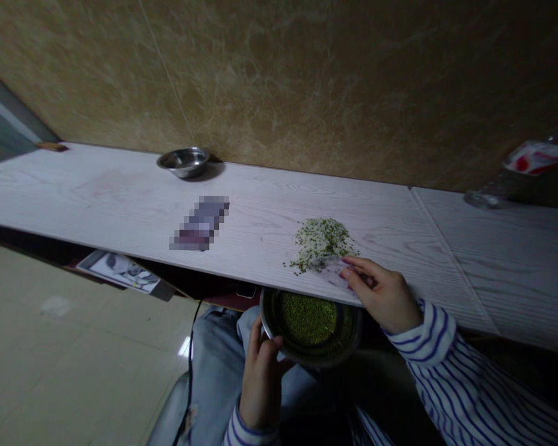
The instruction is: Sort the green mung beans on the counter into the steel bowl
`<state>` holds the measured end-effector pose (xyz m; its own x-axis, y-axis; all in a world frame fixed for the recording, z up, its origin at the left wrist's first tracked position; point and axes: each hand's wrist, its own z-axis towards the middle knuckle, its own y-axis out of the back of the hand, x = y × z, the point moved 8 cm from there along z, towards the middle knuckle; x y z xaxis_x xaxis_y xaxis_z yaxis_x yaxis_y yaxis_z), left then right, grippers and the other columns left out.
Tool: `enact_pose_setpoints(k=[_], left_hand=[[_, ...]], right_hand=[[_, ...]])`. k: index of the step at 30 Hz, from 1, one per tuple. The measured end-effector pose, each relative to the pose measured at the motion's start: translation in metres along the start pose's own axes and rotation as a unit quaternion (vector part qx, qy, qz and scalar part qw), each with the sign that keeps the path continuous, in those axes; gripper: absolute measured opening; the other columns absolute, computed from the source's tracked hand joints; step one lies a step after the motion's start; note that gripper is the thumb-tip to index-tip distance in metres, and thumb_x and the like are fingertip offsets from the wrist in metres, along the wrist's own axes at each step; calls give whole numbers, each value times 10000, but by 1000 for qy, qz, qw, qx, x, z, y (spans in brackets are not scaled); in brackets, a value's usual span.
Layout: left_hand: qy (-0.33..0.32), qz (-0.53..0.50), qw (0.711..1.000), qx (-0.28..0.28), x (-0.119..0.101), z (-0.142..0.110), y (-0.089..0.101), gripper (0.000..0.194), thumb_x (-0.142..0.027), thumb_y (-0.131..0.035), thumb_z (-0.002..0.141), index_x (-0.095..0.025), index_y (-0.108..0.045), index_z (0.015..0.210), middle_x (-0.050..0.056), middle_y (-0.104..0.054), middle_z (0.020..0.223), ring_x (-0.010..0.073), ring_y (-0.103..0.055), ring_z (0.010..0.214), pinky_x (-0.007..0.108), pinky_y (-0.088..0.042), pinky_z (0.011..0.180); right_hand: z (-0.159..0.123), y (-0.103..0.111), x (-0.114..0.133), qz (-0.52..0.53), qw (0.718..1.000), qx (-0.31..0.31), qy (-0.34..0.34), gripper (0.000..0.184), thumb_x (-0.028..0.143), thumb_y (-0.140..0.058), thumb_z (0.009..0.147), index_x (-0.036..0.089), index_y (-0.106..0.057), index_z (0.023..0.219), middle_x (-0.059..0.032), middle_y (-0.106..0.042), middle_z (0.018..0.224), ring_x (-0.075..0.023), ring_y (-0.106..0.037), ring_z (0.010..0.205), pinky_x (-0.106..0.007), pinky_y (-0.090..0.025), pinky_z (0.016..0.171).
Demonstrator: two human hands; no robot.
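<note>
A striped sleeve point(474, 378) at lower right lies nearest the camera and leads to the right hand point(384, 291) at the counter's front edge. Thumb and fingers pinch a clear sheet point(329, 271), which lies against the near side of a scatter of green grains point(323, 238) on the pale counter point(265, 223). The left hand point(263, 368) grips the near-left rim of a metal bowl point(346, 334), thumb over the edge. The bowl sits above the lap, partly under the counter's edge, and contains a layer of green beans point(310, 317). Jeans point(214, 365) show beside it. Farther back, a small dish point(185, 162) stands near the wall point(270, 80); a pixelated patch covers an oblong item point(202, 223) in front of it. At far right, a bottle point(521, 170) with a red-and-white label stands on the counter.
</note>
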<state>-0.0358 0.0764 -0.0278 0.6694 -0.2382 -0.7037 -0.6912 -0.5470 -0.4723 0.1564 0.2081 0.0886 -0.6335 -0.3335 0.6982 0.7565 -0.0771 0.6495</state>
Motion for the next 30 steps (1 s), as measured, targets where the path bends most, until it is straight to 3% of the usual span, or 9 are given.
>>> enact_pose_setpoints(k=[6, 12, 20, 30], left_hand=[[13, -6, 1000, 1, 0, 0, 0, 625, -262, -591, 734, -315, -481, 1346, 62, -571, 1239, 225, -552, 995, 346, -518, 752], [1, -11, 1000, -3, -2, 0, 1, 633, -256, -600, 732, -284, -485, 1353, 95, -556, 1277, 263, -544, 1044, 384, -524, 757], [-7, -5, 1000, 4, 0, 2, 3, 530, -267, -595, 752, -261, -528, 1277, 93, -502, 1326, 255, -510, 1061, 375, -524, 746], [-3, -8, 1000, 12, -1, 1, 0, 519, -249, -575, 759, -268, -499, 1272, 86, -531, 1268, 254, -515, 1051, 365, -524, 717]], right_hand=[[3, 3, -5, 16, 1000, -11, -12, 302, 343, -597, 852, 180, -703, 1083, -79, -762, 849, -188, -714, 663, -281, -585, 606], [9, -2, 11, 4, 999, -26, 21, 307, 329, -581, 859, 161, -708, 1082, -94, -765, 907, -196, -721, 731, -287, -583, 659], [11, -9, 25, -23, 998, -12, 50, 272, 277, -579, 849, 168, -720, 1055, -72, -768, 842, -177, -705, 649, -275, -570, 625], [7, -6, 15, 23, 999, 2, 26, 276, 313, -585, 857, 187, -710, 1069, -76, -764, 927, -197, -722, 770, -293, -578, 681]])
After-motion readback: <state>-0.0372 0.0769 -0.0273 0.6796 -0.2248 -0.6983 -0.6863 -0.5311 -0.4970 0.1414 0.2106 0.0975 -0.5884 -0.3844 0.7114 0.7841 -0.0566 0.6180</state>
